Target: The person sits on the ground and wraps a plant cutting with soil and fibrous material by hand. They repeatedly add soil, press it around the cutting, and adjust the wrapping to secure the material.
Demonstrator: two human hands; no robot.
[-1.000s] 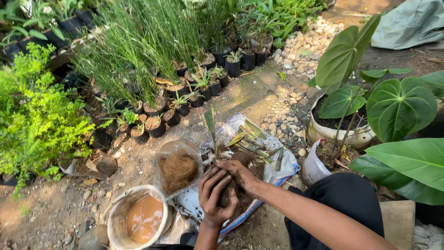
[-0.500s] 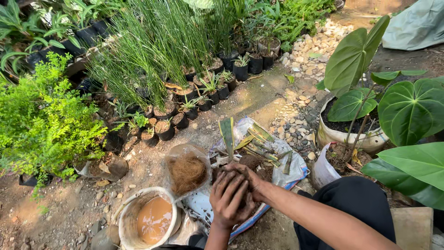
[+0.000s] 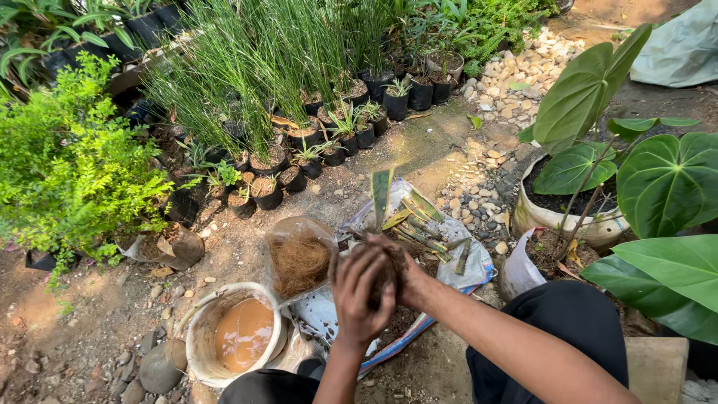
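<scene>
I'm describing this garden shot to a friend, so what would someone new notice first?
Probably the two soil-covered hands, left hand and right hand, cupped around a dark root ball with a striped leaf cutting standing up from it, at centre. Just left sit a clear bag of brown fibre and a bucket of muddy water. Large heart-shaped leaves fill the right edge.

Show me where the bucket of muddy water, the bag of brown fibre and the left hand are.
bucket (image 3: 196,329): head view, on its white left rim.
bag of brown fibre (image 3: 299,258): head view, on the fibre mass.
left hand (image 3: 359,295): head view, back of the hand.
</scene>
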